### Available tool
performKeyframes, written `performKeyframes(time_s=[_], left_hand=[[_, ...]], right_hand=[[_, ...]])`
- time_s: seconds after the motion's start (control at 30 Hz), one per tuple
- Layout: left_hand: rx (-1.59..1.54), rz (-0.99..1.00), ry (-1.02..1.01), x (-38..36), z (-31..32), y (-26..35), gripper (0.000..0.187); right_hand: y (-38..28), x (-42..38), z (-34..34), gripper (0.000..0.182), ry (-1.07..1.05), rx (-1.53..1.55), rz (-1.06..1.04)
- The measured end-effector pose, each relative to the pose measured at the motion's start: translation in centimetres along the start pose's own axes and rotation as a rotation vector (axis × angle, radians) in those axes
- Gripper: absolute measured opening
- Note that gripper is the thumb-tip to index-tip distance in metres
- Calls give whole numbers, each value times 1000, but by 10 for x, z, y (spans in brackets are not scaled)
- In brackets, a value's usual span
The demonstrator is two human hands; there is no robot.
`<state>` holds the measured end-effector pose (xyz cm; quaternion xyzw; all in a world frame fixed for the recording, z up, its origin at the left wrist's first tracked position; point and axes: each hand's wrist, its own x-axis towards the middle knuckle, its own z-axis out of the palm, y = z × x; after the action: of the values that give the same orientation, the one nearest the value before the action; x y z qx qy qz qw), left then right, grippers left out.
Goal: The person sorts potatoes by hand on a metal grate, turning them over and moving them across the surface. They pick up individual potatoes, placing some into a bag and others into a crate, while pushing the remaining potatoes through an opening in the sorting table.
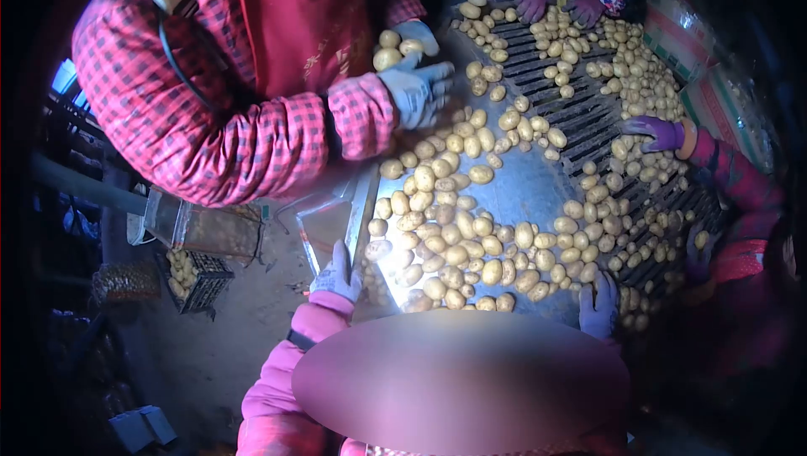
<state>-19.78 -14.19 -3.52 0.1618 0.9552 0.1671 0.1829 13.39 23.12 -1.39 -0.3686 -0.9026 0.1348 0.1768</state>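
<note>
My left hand (336, 277), in a pale glove, rests at the metal edge (363, 225) of the sorting table, its visible fingers stretched out and no potato in it. My right hand (598, 306), in a bluish glove, is at the near side of the potatoes (508, 271). Its fingers are apart and touch the pile's edge; nothing is seen in its grip. Many potatoes lie over the smooth metal surface (517, 191) and the dark slatted grate (546, 90). A blurred oval hides the area between my forearms.
At the upper left a co-worker in a checkered jacket (244, 153) holds several potatoes (388, 51). Other gloved hands reach in from the top (530, 0) and right (654, 132). A crate of potatoes (206, 284) stands on the floor at left. Printed bags (723, 107) lie at right.
</note>
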Motion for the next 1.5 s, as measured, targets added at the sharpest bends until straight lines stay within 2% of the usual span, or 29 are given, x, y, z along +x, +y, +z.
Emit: performKeyframes(time_s=[0.03, 0.07, 0.13, 0.17, 0.2, 0.23, 0.33, 0.43, 0.5, 0.57, 0.6, 0.67, 0.7, 0.73, 0.77, 0.8, 0.83, 0.93, 0.97, 1.0, 1.03, 1.07, 1.13, 1.2, 1.3, 1.33, 1.4, 1.47, 1.5], left_hand=[[23, 0, 15, 6, 0, 6, 69], [104, 93, 45, 22, 2, 7, 70], [192, 88, -28, 52, -8, 26, 67], [162, -9, -213, 70, -22, 48, 59], [158, 163, -137, 99, -2, 39, 53], [161, 306, -158, 124, -3, 61, 50], [154, 874, -268, 207, 8, 161, 44], [140, 1428, -471, 294, 48, 265, 39], [154, 1628, -572, 331, 61, 305, 36], [119, 1728, -592, 351, 69, 318, 34], [72, 1763, -579, 360, 75, 317, 33], [-65, 1326, -491, 349, 84, 331, 21], [370, 1389, -285, 293, 43, 349, 20], [367, 1177, -104, 220, 15, 297, 26], [219, 997, 37, 140, -4, 230, 33], [149, 945, 116, 94, -6, 205, 40], [120, 939, 162, 65, 5, 196, 47], [235, 958, 177, 27, 41, 196, 60], [255, 954, 103, 24, 43, 192, 60], [274, 950, 23, 19, 40, 187, 59], [290, 989, 6, 15, 35, 177, 60], [260, 1017, 33, 12, 36, 161, 58], [283, 985, 28, 5, 24, 145, 54], [269, 976, 93, -4, 18, 130, 47], [264, 904, 46, -9, 14, 95, 46], [179, 874, 71, -16, 5, 86, 45], [121, 829, 236, -39, -13, 66, 45], [65, 734, 320, -62, -1, 33, 45], [-3, 744, 333, -75, 1, 27, 47]], right_hand=[[3, -2, 0, 39, -2, 2, 11], [5, -2, 0, 39, -4, -18, 0], [4, 2, -3, 38, -3, -43, 2], [2, 3, -4, 38, -9, -80, -19], [-1, 3, -7, 38, -18, -122, -37], [-7, 5, -12, 38, -46, -124, -7], [-17, 15, -25, 39, -95, -167, -55], [-3, 21, -30, 42, -158, 20, -49], [5, 25, -35, 46, -174, -21, 1], [16, 22, -31, 61, -209, 58, 125], [11, 24, -32, 61, -213, 65, 130], [-5, 37, -35, 67, -261, -172, 1], [3, 38, -22, 73, -284, -45, -25], [1, 39, -16, 73, -281, -41, -25], [-3, 41, -11, 78, -266, -91, -70], [-10, 43, -6, 83, -254, -141, -120], [-20, 48, -4, 91, -328, -250, -165], [-41, 53, 21, 93, -416, -217, -191], [-57, 55, 22, 84, -487, -119, -129], [-71, 56, 29, 84, -485, -119, -147], [-83, 54, 38, 80, -497, -230, -294], [-94, 53, 48, 76, -502, -341, -434], [-120, 53, 63, 66, -391, -92, -421], [-152, 45, 63, 64, -447, -90, -420], [-185, 21, 68, 60, -570, -137, -581], [-180, 14, 64, 59, -496, 49, -628], [-140, 11, 66, 58, -359, 424, -503], [-91, 16, 27, 59, -175, 378, -253], [-57, 12, 7, 63, -130, 145, -231]])
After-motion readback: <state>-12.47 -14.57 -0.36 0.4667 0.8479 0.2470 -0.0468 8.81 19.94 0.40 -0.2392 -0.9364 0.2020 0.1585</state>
